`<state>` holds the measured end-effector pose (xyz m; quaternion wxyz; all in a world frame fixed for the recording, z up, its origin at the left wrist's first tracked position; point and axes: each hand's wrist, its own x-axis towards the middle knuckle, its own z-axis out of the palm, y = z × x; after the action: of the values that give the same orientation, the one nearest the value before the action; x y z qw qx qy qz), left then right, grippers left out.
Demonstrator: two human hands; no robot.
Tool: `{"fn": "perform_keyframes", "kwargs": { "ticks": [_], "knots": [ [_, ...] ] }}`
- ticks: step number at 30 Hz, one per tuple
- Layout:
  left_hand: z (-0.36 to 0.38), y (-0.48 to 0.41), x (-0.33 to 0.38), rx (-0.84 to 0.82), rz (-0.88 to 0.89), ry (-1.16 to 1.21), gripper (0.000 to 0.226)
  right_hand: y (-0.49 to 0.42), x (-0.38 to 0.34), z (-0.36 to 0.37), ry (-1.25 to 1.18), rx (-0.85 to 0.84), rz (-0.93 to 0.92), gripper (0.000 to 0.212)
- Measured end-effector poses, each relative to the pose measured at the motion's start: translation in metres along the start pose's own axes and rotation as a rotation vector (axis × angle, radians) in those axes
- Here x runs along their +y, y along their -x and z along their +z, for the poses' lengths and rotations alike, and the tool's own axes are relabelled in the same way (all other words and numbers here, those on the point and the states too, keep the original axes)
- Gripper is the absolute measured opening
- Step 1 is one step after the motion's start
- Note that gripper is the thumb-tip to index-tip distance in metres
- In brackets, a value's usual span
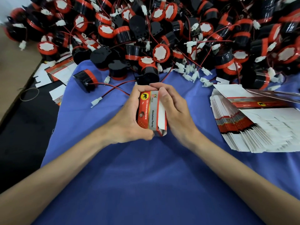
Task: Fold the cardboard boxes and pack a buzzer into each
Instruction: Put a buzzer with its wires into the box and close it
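A small red, grey and white cardboard box [150, 112] is held between both hands above the blue cloth [146, 176]. My left hand [128, 117] grips its red printed side, thumb at the lower corner. My right hand [173, 109] curls round its white side, fingers over the far end. A white flap sticks out at the box's near end. A big heap of black and red buzzers [162, 30] with red and black wires and white plugs fills the far side. One buzzer [149, 75] lies just beyond the box.
A fanned stack of flat unfolded boxes [259, 122] lies at the right. More flat boxes [56, 73] lie at the far left by a brown cardboard sheet [17, 65]. A loose buzzer [86, 80] and its wires lie left of my hands. A rubber band [29, 94] sits at the left.
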<state>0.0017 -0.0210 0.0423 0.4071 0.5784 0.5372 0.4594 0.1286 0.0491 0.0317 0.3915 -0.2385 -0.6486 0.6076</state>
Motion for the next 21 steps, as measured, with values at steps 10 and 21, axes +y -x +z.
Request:
{"fn": "perform_keyframes", "kwargs": {
  "ticks": [10, 21],
  "knots": [
    [0.004, -0.001, -0.001, 0.011, -0.053, 0.323, 0.077, -0.007, -0.005, -0.008, 0.346, -0.051, -0.064, 0.035],
    [0.03, -0.004, 0.002, 0.539, -0.075, 0.501, 0.046, 0.013, 0.01, 0.014, 0.199, -0.15, 0.049, 0.053]
  ]
}}
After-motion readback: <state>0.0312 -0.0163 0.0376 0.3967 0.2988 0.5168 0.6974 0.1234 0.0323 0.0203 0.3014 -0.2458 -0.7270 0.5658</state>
